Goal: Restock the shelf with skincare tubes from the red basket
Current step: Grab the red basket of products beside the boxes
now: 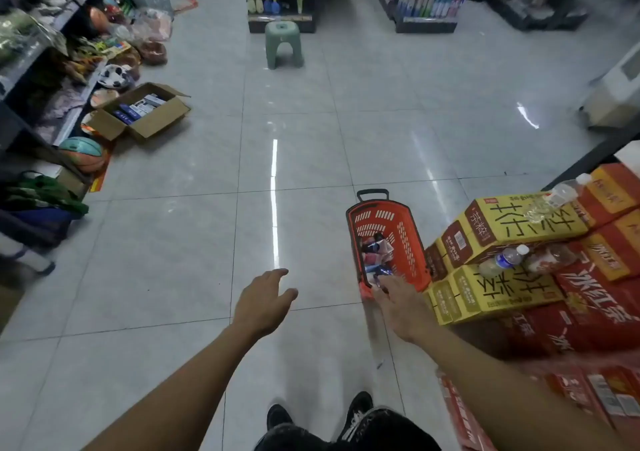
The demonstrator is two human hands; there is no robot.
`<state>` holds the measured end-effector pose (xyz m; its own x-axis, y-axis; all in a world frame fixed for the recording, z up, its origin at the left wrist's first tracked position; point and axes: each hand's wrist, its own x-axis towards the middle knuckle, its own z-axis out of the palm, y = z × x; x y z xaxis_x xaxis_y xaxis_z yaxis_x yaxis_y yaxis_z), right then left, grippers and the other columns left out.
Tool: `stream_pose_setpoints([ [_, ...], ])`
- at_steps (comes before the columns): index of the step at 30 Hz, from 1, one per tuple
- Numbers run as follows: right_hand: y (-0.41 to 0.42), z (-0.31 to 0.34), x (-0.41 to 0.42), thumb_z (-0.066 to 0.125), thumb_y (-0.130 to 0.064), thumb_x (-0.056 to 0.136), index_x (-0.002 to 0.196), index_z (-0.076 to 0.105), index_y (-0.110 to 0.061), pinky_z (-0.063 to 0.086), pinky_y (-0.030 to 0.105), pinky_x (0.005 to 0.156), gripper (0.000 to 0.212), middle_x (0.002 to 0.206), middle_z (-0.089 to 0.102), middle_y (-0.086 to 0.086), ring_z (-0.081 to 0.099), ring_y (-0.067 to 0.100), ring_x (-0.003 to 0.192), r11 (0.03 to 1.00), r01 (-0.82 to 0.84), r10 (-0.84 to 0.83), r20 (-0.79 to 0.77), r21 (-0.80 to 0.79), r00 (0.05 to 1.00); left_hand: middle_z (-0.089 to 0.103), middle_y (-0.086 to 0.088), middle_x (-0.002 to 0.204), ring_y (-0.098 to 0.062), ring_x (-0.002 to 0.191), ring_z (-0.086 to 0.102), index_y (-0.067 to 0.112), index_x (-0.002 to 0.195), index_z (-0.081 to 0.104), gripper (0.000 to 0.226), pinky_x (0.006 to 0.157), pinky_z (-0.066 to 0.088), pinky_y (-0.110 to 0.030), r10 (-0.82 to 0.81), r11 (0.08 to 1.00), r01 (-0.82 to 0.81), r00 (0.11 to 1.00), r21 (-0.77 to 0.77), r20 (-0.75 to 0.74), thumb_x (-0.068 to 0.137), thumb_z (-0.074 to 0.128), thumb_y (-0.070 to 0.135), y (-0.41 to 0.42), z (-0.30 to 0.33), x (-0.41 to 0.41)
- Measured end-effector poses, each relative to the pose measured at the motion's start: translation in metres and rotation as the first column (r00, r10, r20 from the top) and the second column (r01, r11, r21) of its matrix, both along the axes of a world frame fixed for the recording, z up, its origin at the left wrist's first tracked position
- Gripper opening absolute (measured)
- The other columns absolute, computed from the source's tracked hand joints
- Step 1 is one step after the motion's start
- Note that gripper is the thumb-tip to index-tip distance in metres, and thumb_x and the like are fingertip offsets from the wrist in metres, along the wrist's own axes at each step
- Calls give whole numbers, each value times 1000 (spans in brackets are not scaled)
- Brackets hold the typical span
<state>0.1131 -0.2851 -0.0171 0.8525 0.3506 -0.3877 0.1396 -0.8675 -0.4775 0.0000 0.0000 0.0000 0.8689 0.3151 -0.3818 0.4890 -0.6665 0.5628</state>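
A red basket point(408, 242) stands on the tiled floor to my right, beside stacked drink cartons. Several skincare tubes point(375, 253) lie jumbled in its bottom. My right hand point(398, 303) reaches into the basket's near end, its fingertips touching a tube there; whether the fingers grip it cannot be told. My left hand point(265, 300) hovers over the bare floor left of the basket, fingers relaxed and holding nothing.
Yellow and red drink cartons point(512, 263) with loose bottles on top are stacked at the right. An open cardboard box point(145, 113) and balls lie by the left shelving point(38, 80). A green stool point(283, 45) stands ahead before distant shelves point(429, 0).
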Motion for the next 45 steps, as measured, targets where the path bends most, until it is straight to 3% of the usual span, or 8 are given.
stream_pose_setpoints([
  [6, -7, 3, 8, 35, -57, 103, 133, 53, -34, 44, 41, 103, 42, 131, 51, -10, 46, 15, 123, 997, 79, -79, 2, -17, 997, 51, -2, 156, -22, 141, 46, 22, 154, 48, 69, 111, 40, -42, -60, 998, 60, 998, -12, -28, 92, 46, 54, 16, 12, 27],
  [13, -35, -6, 55, 31, -62, 101, 140, 50, -27, 46, 46, 107, 56, 138, 51, -5, 46, 17, 125, 995, 94, -94, -4, -43, 996, 51, -1, 156, -22, 141, 46, 23, 154, 48, 78, 111, 40, -43, -38, 999, 37, 998, -10, -45, 84, 39, 58, -8, 19, 67],
  [20, -96, -24, 151, 33, -55, 105, 142, 50, -24, 41, 39, 107, 52, 145, 50, 0, 46, 19, 130, 998, 22, -21, 21, -56, 1000, 51, 0, 155, -21, 140, 46, 23, 153, 47, 58, 111, 40, -42, 34, 999, -32, 998, 23, -49, 100, 52, 45, -85, 10, 140],
  [24, -140, -27, 205, 29, -58, 104, 143, 48, -25, 40, 41, 106, 54, 142, 50, -1, 45, 21, 129, 997, -41, 41, 4, -69, 999, 50, -1, 155, -21, 140, 46, 22, 154, 47, 59, 113, 39, -43, 64, 997, -61, 995, 45, -71, 100, 52, 45, -147, 14, 184],
  [29, -191, -25, 259, 27, -58, 104, 133, 51, -27, 47, 42, 105, 49, 131, 52, -3, 49, 16, 119, 991, -113, 111, -38, -73, 993, 49, -1, 157, -22, 142, 45, 23, 154, 47, 67, 114, 40, -44, 111, 993, -107, 988, 48, -104, 95, 46, 52, -207, 26, 227],
  [34, -213, -16, 294, 28, -52, 105, 95, 52, -28, 52, 40, 94, 35, 107, 56, -4, 54, 15, 100, 982, -166, 164, -31, -86, 986, 49, -3, 157, -22, 141, 46, 22, 153, 47, 59, 114, 41, -46, 155, 987, -147, 981, 70, -120, 100, 50, 47, -230, 26, 258],
  [41, -218, -16, 311, 27, -47, 107, 99, 49, -24, 50, 41, 99, 33, 113, 55, -3, 53, 17, 108, 966, -230, 224, -60, -117, 973, 48, -5, 159, -23, 142, 47, 20, 154, 47, 61, 115, 41, -48, 144, 989, -136, 978, 59, -149, 100, 49, 49, -240, 17, 285],
  [45, -207, -23, 320, 25, -47, 108, 100, 55, -25, 49, 36, 96, 38, 107, 56, -6, 54, 15, 104, 968, -201, 192, -67, -151, 979, 49, -7, 158, -25, 141, 49, 19, 154, 47, 80, 114, 43, -48, 120, 993, -118, 973, 22, -196, 87, 41, 63, -232, 11, 301],
])
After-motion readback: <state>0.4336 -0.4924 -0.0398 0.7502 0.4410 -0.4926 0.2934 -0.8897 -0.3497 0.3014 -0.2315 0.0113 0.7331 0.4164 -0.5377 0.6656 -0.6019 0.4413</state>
